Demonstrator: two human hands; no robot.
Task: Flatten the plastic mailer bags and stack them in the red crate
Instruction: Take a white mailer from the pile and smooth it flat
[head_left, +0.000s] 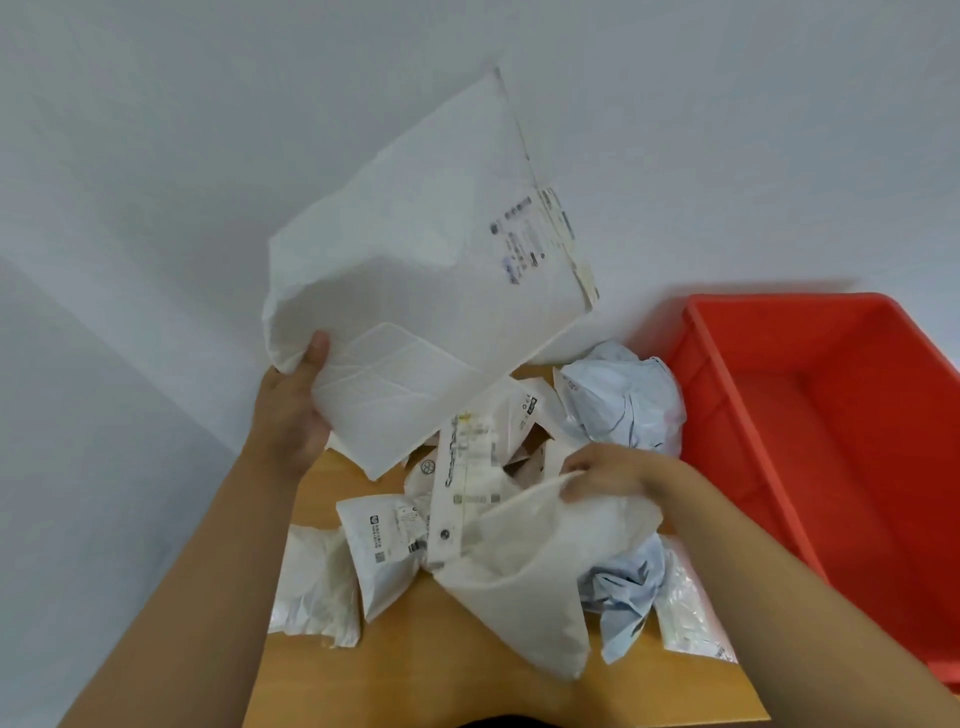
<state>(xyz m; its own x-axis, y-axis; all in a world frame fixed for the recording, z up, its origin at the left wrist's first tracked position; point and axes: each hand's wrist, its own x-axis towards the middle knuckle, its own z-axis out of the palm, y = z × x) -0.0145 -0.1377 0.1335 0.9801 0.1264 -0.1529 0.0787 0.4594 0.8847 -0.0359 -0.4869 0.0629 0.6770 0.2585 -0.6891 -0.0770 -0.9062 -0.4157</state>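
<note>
The left hand (291, 415) grips a large white mailer (415, 280), raised at frame centre; the right hand (613, 470) pinches another white mailer (524, 571) atop the desk (415, 675) pile. The red crate (831, 415), at right, looks empty: nearly everything remains.

Red crate (727, 395), seemingly white mailers (415, 249)

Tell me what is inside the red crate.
The red crate shows only its bare red floor and walls; no mailer bags lie in the visible part. Its right and near ends run out of frame, so those stay unseen.
</note>
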